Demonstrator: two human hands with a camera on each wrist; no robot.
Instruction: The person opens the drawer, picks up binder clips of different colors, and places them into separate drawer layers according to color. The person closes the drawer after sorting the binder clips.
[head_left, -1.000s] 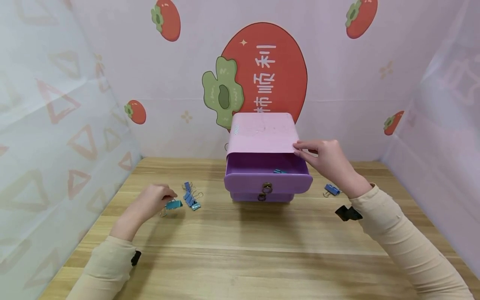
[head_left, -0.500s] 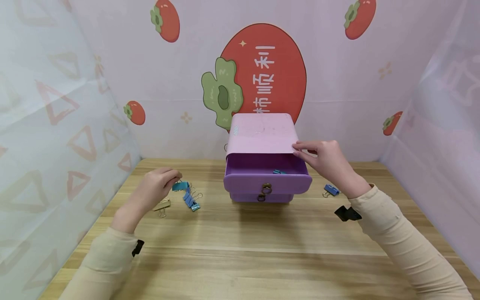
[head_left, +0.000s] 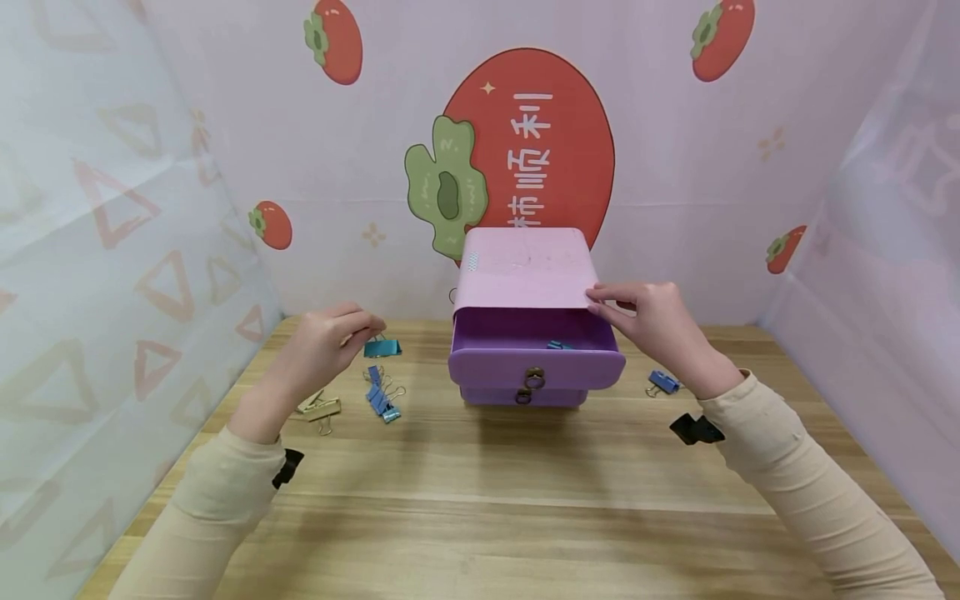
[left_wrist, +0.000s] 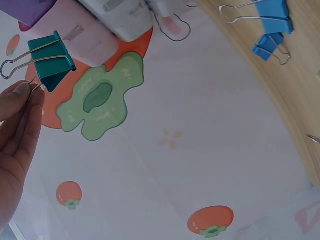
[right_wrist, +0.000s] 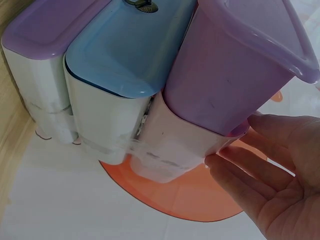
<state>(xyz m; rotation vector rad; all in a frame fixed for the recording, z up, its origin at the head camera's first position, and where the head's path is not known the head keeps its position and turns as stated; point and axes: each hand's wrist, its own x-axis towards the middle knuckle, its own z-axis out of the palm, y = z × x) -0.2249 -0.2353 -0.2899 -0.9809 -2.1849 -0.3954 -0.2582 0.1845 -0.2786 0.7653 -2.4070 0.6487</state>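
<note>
My left hand (head_left: 318,354) pinches a teal binder clip (head_left: 382,348) by one wire handle, left of a small stacked drawer unit (head_left: 528,271). The left wrist view shows that clip (left_wrist: 52,62) beyond the fingertips, its other handle sticking out. My right hand (head_left: 663,321) grips the front right edge of the unit's pink top housing; in the right wrist view, thumb and fingers meet at the pink rim (right_wrist: 195,142). The purple top drawer (head_left: 491,368) is pulled out, with a teal binder clip (head_left: 558,345) inside.
Several blue binder clips (head_left: 381,398) lie in a cluster left of the unit. Gold clips (head_left: 322,409) rest near my left wrist. Another blue clip (head_left: 664,382) lies on the wooden table (head_left: 480,517) at right. Printed cloth walls (head_left: 360,167) stand behind and at both sides.
My left hand has carried the teal binder clip up and to the right, away from the gold clips, which are now uncovered. The right hand has stayed at the housing's edge.
</note>
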